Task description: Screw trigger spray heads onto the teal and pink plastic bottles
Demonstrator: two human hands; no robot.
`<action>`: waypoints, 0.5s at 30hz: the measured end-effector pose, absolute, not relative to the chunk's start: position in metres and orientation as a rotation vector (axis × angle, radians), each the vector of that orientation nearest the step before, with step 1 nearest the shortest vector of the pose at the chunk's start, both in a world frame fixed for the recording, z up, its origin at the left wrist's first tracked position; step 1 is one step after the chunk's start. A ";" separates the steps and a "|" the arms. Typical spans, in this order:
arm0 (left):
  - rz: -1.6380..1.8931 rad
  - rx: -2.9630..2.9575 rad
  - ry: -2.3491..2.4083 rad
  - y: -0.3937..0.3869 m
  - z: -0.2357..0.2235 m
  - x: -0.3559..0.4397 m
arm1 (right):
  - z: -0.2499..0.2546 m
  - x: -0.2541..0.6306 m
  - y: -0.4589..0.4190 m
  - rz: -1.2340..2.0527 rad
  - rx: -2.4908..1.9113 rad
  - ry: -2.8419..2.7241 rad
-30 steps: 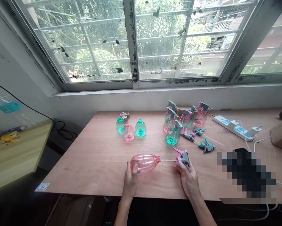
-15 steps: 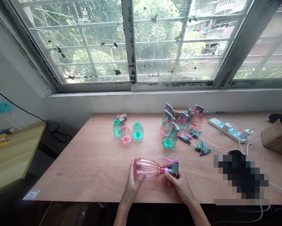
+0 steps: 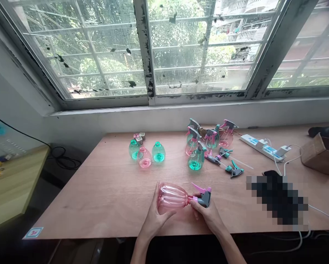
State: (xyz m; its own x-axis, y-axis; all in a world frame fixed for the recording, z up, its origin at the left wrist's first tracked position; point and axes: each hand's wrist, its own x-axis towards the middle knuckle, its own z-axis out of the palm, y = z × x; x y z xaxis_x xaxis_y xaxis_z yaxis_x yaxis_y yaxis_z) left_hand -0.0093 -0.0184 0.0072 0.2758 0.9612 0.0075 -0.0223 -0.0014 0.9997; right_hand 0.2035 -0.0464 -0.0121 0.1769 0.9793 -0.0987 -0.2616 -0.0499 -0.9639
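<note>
A pink transparent spray bottle (image 3: 173, 195) lies sideways in the air over the front of the table, its trigger head pointing right. My left hand (image 3: 156, 216) cups the bottle's base, fingers behind it, with the thumb spread off the side. At the neck, my right hand (image 3: 207, 214) pinches the collar of the grey and pink spray head (image 3: 204, 197) between thumb and fingers. Some of the right fingers are hidden behind the bottle neck.
Headless bottles, two green and one pink bottle (image 3: 145, 158), stand at the back left. Several bottles with heads, including a green spray bottle (image 3: 196, 158), stand back right. Loose spray heads (image 3: 235, 170) lie beside them. A power strip (image 3: 263, 147) and cardboard box (image 3: 321, 154) are farther right.
My left thumb has come away from the bottle's side and spread. The bottle has shifted slightly right, still between both hands. The view has turned a little.
</note>
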 end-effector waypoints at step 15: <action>1.034 1.313 1.006 -0.017 0.004 -0.008 | -0.014 0.201 -0.046 1.238 -1.116 -0.876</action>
State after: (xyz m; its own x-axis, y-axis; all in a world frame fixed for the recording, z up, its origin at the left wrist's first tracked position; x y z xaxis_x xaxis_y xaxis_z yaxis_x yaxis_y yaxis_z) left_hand -0.0084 -0.0168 0.0042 0.2504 0.9681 0.0102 -0.0165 -0.0062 0.9998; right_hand 0.2013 -0.0456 -0.0135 0.1522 0.9861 -0.0662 -0.2652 -0.0238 -0.9639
